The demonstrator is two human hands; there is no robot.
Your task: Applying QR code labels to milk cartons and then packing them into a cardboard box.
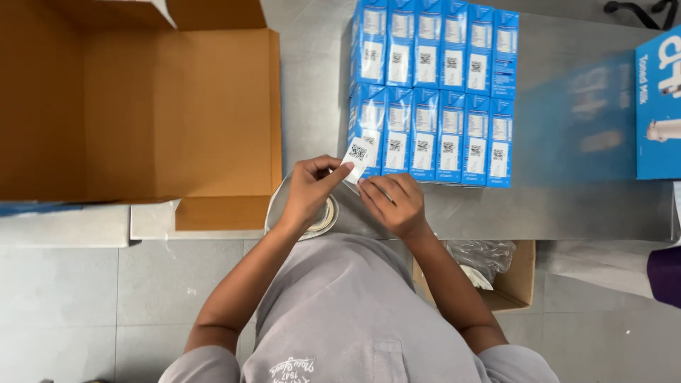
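Observation:
My left hand [312, 188] pinches a small white sticker label [358, 156] with a square printed code, held just above the table edge. My right hand [391, 202] touches the label's lower edge with its fingertips. Under my left hand lies a roll of label backing [328, 218]. Just beyond the label stand two rows of blue cartons [433, 92], upright and packed close together, each with a white label on its top face. The label I hold is nearest the front left carton [367, 120].
A large open brown cardboard box [142, 106] fills the left. The steel table [567, 206] carries a bigger blue box [658, 106] at the right edge. A small cardboard box with a plastic bag [489, 266] sits on the tiled floor below.

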